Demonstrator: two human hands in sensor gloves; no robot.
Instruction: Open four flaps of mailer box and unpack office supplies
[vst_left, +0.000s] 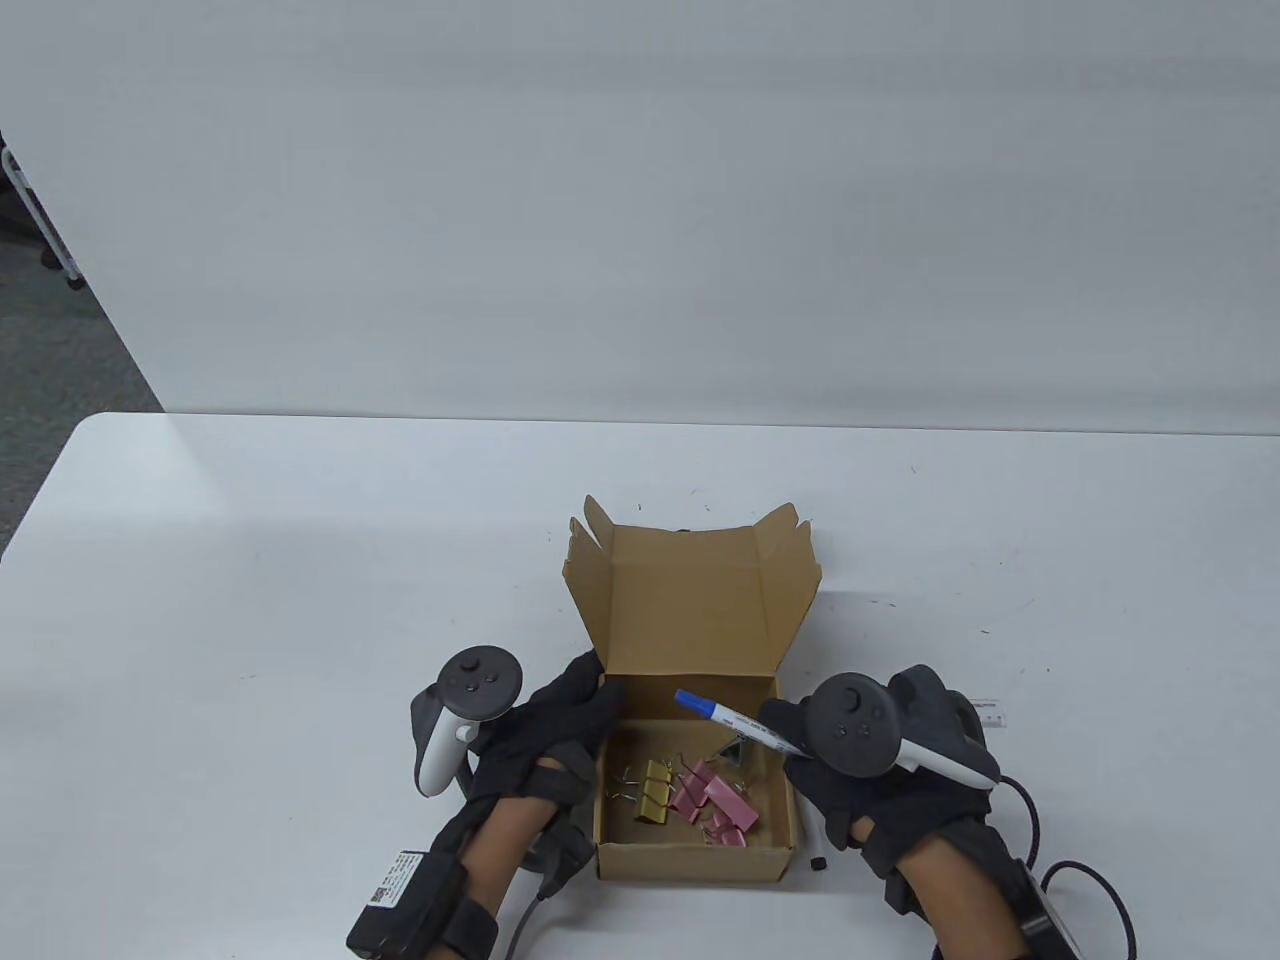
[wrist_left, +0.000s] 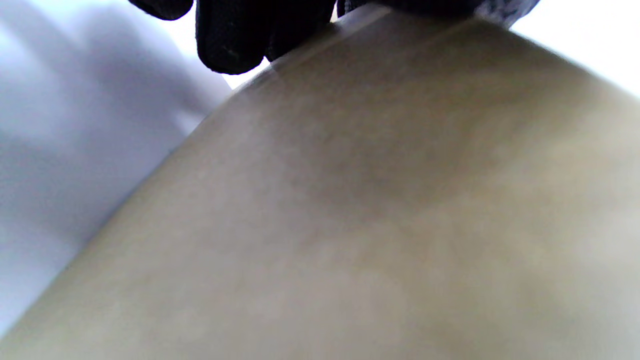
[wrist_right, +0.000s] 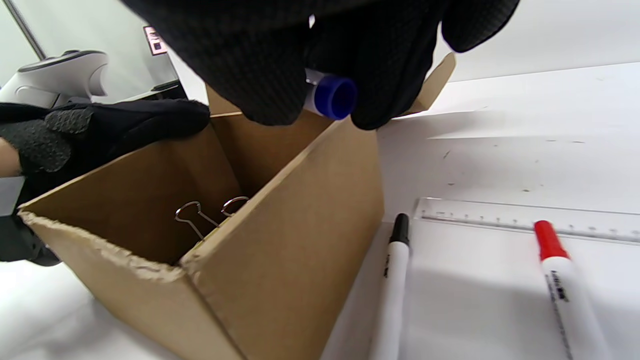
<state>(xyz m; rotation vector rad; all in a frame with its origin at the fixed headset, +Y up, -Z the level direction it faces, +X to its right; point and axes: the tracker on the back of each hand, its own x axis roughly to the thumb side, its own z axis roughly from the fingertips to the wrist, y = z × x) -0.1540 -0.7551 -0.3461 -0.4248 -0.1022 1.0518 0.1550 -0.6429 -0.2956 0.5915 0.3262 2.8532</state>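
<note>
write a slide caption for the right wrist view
Right hand lifts blue-capped marker over open mailer box; black-capped marker, red-capped marker and ruler lie alongside.

Near the table's front edge, left hand grips the open box's left wall; right hand pinches a blue-capped marker above clips

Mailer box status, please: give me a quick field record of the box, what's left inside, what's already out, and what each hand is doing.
box: mailer box, lid flaps open, standing on the table
still inside: gold binder clips, pink binder clips
right hand: right hand grips the blue-capped marker above the box
left hand: left hand holds the box's left wall
already out: black-capped marker, red-capped marker, clear ruler on the table right of the box
</note>
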